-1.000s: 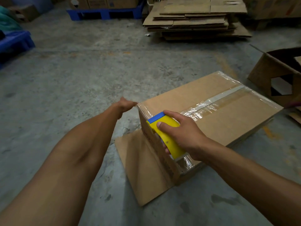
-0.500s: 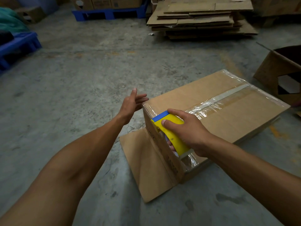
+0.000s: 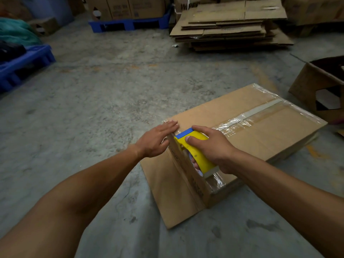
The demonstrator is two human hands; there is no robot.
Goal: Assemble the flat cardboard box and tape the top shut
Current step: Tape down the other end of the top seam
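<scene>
**A:** Right hand (image 3: 214, 146) has its grip wrapped shut around the yellow tape dispenser (image 3: 195, 151), blue edge up, pressed at the near end of the cardboard box (image 3: 260, 131). Left hand (image 3: 156, 140)?

**B:** Open and flat, holding nothing. The fingertips (image 3: 172, 124) lie on the box's near top corner, over the clear tape (image 3: 236, 121) wrapped there.

**A:** That's new. Half a second ago that hand was raised off the box, fingers spread, just left of the corner. A second ago it was pinched by the same corner.

**B:** So it has come down onto the tape. I'd judge it is smoothing the tape end while the dispenser stays put; the right hand has barely moved across all three pictures.

**A:** And the box?

**B:** On the concrete floor (image 3: 111, 101), lying on a flat cardboard sheet (image 3: 167, 192) that sticks out from under its near end. Tape runs along the top seam toward the far end, so the top looks closed.

**A:** What's left?

**B:** Probably cutting the tape at the near end. I can't see whether it is already cut.
</scene>
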